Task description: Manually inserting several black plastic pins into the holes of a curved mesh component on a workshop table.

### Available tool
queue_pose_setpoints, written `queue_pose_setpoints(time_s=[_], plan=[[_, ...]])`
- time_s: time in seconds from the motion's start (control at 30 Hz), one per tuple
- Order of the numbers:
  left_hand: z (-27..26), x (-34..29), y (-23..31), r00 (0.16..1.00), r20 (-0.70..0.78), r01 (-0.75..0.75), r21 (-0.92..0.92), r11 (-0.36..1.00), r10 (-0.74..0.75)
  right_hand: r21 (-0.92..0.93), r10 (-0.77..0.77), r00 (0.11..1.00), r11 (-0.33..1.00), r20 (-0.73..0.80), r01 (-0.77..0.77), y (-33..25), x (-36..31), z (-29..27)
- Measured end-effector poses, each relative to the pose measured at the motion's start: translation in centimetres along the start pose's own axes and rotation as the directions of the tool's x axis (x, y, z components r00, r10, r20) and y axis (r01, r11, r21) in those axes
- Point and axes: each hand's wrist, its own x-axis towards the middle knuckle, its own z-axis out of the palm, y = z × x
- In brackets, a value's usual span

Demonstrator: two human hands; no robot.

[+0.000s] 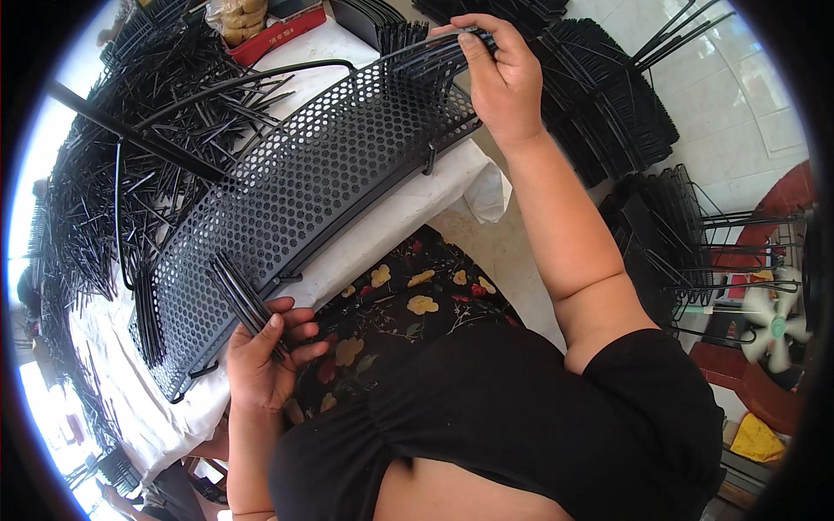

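Head view, items as found: one perforated black panel (295, 182), curved, lay aslant before me over one white sheet (434, 191). One left hand (268, 356), mine, held one bundle of black strips (239, 291), several pieces, exact count hidden, between thumb and curled fingers, in front of the panel's lower left part. One right hand (504, 78), mine, had thumb and fingers closed narrowly on thin dark strips (445, 36) at the panel's upper right end; how many, I could not tell. One heap of loose black pieces (174, 165), uncountable, lay beyond the panel. Further: one red box (282, 33), one fan (773, 326), one yellow cloth (757, 438).
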Motion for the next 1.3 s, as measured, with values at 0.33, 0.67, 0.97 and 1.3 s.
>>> queue_pose_setpoints(time_s=[0.33, 0.67, 0.97, 1.3], plan=[[0.0, -0.4, 0.1, 1.000, 0.020, -0.007, 0.000, 1.000, 0.007, -0.109, 0.051, 0.992, 0.992, -0.115, -0.064, 0.1, -0.3, -0.5], [0.2, -0.4, 0.2, 1.000, -0.003, -0.002, 0.025, 1.000, 0.002, -0.203, 0.022, 0.991, 0.978, -0.132, -0.048, 0.2, -0.4, 0.1], [-0.1, -0.3, 0.1, 1.000, -0.018, 0.021, 0.023, 1.000, -0.020, -0.241, 0.115, 0.986, 0.960, -0.119, -0.141, -0.6, -0.1, 0.3], [-0.3, -0.2, 0.1, 1.000, -0.002, 0.022, 0.006, 1.000, -0.022, -0.461, 0.144, 0.990, 0.878, -0.012, -0.133, -2.2, 0.7, 1.0]])
